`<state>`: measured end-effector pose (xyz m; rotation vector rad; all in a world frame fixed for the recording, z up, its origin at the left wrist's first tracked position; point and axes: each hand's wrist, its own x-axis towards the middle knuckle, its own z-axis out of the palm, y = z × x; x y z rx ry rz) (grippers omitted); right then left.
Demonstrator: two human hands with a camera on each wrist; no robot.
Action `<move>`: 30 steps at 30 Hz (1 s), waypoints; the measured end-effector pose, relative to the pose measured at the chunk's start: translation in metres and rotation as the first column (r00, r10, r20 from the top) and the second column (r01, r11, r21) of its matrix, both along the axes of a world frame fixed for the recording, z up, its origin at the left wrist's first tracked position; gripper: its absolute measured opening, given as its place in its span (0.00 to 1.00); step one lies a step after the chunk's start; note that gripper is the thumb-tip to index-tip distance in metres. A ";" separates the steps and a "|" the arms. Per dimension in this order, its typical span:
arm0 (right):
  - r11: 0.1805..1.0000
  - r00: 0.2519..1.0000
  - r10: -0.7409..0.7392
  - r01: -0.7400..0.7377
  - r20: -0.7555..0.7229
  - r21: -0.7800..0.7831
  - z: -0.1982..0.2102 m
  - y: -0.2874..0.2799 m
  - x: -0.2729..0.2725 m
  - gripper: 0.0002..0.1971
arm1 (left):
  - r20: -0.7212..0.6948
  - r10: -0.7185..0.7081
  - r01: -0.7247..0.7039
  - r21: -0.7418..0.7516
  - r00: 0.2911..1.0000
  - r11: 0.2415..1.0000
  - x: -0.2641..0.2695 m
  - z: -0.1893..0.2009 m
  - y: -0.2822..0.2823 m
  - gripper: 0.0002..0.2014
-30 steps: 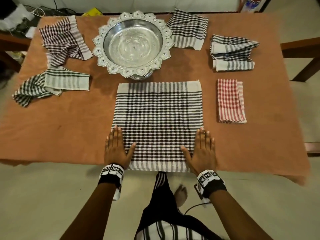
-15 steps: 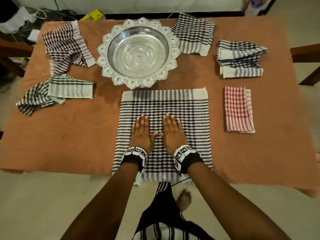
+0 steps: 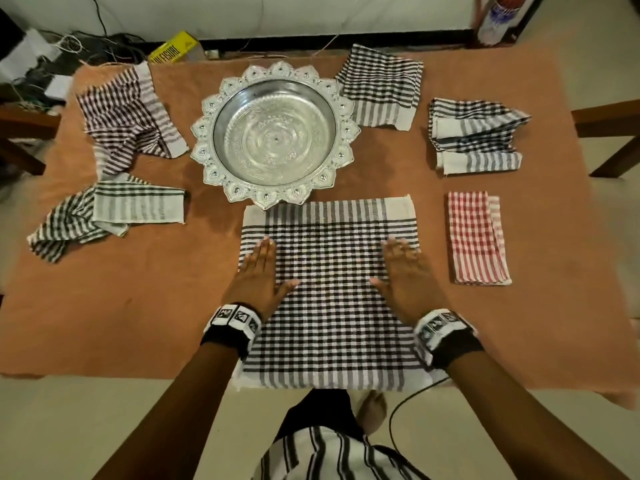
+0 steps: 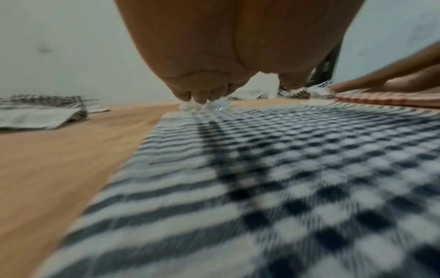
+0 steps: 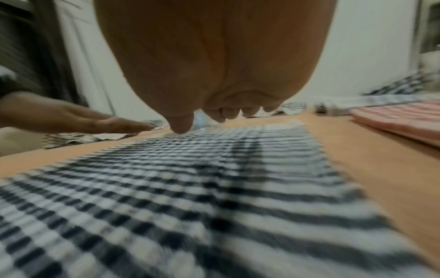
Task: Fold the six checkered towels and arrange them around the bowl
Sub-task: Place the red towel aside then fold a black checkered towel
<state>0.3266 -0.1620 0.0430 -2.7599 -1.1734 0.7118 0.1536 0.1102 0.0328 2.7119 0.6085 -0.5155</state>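
Note:
A black-and-white checkered towel (image 3: 329,289) lies spread flat at the table's near edge, just below the silver bowl (image 3: 275,136). My left hand (image 3: 259,271) rests flat on its left side, fingers straight. On its right side my right hand (image 3: 405,271) lies flat too. In the left wrist view my left hand (image 4: 202,94) hovers over the towel (image 4: 273,178); the right wrist view shows my right hand (image 5: 214,112) over the same towel (image 5: 190,188). A folded red checkered towel (image 3: 476,237) lies to the right.
Two crumpled towels (image 3: 128,119) (image 3: 107,213) lie left of the bowl. A black checkered towel (image 3: 381,84) and a loosely folded one (image 3: 474,136) sit at the back right. The brown table (image 3: 121,306) ends near my body. Cables and a yellow box (image 3: 173,50) lie behind.
My hands went from the towel's near corners to its middle side by side, then slid apart to its left and right sides.

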 end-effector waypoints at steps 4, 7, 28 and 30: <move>0.979 0.980 0.196 -0.194 -0.036 0.061 -0.005 0.090 -0.013 0.34 | 0.002 -0.137 0.137 0.022 0.991 0.990 0.049 -0.003 -0.008 0.52; 0.987 0.981 0.161 -0.161 -0.107 0.009 -0.015 0.121 0.000 0.36 | -0.083 -0.121 0.123 0.016 0.989 0.992 0.058 -0.015 0.014 0.49; 0.743 0.821 -0.509 0.571 -0.260 0.348 -0.023 0.043 0.157 0.16 | 0.173 0.766 -0.587 -0.546 0.619 0.598 0.068 0.002 0.116 0.15; 0.771 0.829 -0.491 0.556 -0.267 0.312 -0.024 0.048 0.165 0.16 | 0.124 0.742 -0.585 -0.535 0.659 0.610 0.077 -0.021 0.131 0.19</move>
